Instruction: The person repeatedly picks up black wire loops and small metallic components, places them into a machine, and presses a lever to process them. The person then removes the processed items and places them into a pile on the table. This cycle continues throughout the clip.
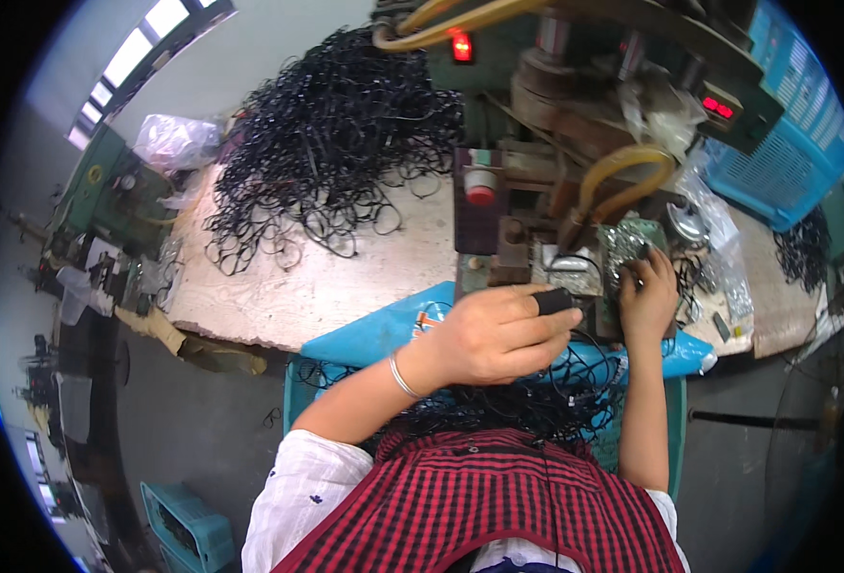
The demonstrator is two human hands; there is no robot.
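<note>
Head view, clock read off the picture centre. Two bare hands. Left hand (pixel 503 336) near centre at 4 o'clock, fingers curled; one short black piece (pixel 553 302) sits at the fingertips, can't tell if pinched or worn. Right hand (pixel 649 294) at 3 o'clock, fingers bent, thumb slightly apart, tips down at a heap of small metal parts (pixel 622 246), too many and too small to count; can't tell if any is pinched. One metal block (pixel 572 279) at 3 o'clock, between the hands, one dark cord arching over it. One press (pixel 543 81) at 1 o'clock, with two red displays (pixel 716 107) at 12 and 2, one red button (pixel 480 194) at 1. One big tangled pile of black cords (pixel 336 134) at 11, uncountable; more cords below left hand at 5. One clear bag (pixel 179 141) at 10, one blue crate (pixel 780 143) at 2, one blue plastic sheet (pixel 365 329) near 8.
</note>
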